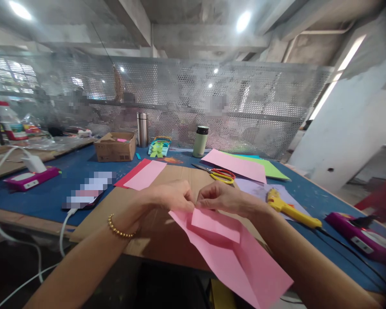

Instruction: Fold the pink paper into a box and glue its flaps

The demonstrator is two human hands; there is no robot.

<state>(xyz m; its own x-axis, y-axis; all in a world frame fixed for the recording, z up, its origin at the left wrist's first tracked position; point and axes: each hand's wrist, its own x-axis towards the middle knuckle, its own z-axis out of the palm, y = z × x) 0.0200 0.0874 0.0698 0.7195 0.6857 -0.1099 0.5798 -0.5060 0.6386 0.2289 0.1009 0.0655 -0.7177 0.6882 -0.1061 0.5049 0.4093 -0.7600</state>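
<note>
My left hand (167, 197) and my right hand (220, 198) meet over a brown cardboard sheet (148, 240). Both pinch the top edge of a pink paper sheet (234, 257), which carries a small folded flap near the fingers. The sheet slopes down toward me and hangs past the table's front edge. A gold bead bracelet (119, 231) circles my left wrist. Fingers of both hands are curled and pressed on the paper.
Scissors (220, 174) with red and yellow handles lie just beyond my hands. A yellow glue gun (289, 209) lies to the right. Pink, red and green papers (241, 165), a cardboard box (115, 146), two flasks (200, 140) and purple devices (30, 178) sit on the blue table (35, 201).
</note>
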